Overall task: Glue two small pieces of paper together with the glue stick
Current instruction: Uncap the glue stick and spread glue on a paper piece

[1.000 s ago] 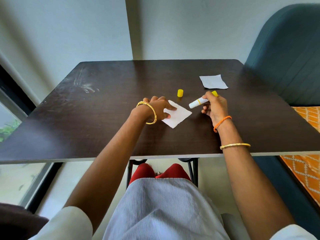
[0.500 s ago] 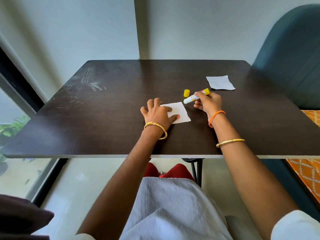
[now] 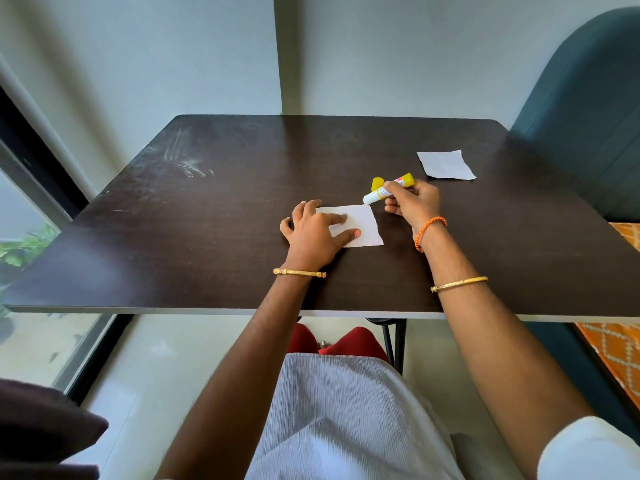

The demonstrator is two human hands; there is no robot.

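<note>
Gripping the uncapped white-and-yellow glue stick (image 3: 388, 190), right hand (image 3: 414, 202) hovers; flat-fingered left hand (image 3: 317, 233) presses the white paper square (image 3: 363, 225).

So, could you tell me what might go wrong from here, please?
The left hand pins only the near paper's left part, so the glue stick may drag or crease its free right edge. The yellow cap, loose beside the right hand, could be knocked away.
</note>
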